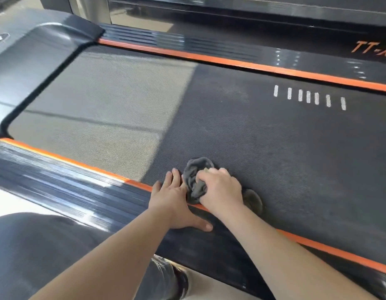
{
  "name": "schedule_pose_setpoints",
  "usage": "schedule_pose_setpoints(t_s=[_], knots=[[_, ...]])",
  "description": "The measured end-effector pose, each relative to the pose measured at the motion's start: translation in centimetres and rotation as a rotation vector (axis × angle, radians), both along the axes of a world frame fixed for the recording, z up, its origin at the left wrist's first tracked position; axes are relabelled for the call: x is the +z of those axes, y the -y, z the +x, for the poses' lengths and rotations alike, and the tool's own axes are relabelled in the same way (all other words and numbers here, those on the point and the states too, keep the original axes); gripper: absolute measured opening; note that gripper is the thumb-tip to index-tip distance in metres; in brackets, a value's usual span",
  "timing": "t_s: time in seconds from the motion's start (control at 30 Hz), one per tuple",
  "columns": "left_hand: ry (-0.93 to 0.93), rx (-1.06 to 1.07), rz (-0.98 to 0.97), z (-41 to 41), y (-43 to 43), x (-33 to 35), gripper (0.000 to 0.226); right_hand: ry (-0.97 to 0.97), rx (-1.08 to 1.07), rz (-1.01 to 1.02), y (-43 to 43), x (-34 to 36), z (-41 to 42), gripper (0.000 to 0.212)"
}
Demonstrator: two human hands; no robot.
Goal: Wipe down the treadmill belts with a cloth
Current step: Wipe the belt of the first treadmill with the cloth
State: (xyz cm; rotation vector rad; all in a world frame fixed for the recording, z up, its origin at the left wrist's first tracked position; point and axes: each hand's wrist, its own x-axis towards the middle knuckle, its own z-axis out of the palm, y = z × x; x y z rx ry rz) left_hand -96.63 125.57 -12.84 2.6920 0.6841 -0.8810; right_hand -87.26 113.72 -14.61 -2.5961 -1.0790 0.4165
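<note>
Your right hand (220, 187) curls around a bunched grey cloth (196, 176) and presses it onto the treadmill belt (274, 148), just inside the near orange stripe (339, 252). Your left hand (177, 202) lies flat with its fingers spread. It spans that stripe and the ribbed side rail (79, 182), and its fingertips sit right beside the cloth.

The job looks early to midway. The cloth sits at the belt's near edge, and pale dusty smears show farther across, around the white dashes (308, 97), so the far side probably has yet to be covered. Sunlight washes out the end by the motor cover (36, 50), so you cannot tell whether that end is clean. A second treadmill (274, 18) runs along the top of the view, and its belt is too hidden to judge.

By count there are one cloth, two hands, one belt in full view plus the edge of a second machine, two orange stripes on this deck, the other (231, 61) being on the far side, and seven white dashes.
</note>
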Motion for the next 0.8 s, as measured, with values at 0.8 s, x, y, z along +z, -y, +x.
schedule_pose_setpoints(t_s=[0.8], knots=[[0.029, -0.126, -0.105, 5.3, 3.3, -1.5, 0.151, 0.148, 0.071, -0.029, 12.8, -1.0, 3.7, 0.051]])
